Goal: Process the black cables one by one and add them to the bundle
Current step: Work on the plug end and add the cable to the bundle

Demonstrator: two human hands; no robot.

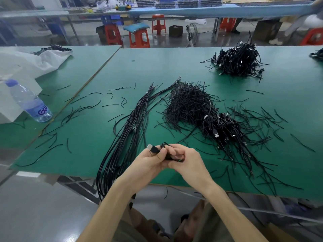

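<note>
Both hands meet above the front edge of the green table (174, 67). My left hand (148, 162) grips a coiled black cable (165, 145) by its USB plug, whose metal tip pokes out to the left. My right hand (185, 158) pinches the same coil from the right, and a bit of green wire shows under its fingers. To the left lies the bundle (129, 130) of long straightened black cables, tied near its far end and hanging over the table edge. A pile of coiled cables with USB plugs (222, 131) sits just right of my hands.
A heap of short black ties (188, 102) lies mid-table, with loose ties scattered all around. Another cable pile (239, 62) sits far right. A water bottle (29, 102) and white plastic bag (26, 65) are at the left. Red stools stand beyond the table.
</note>
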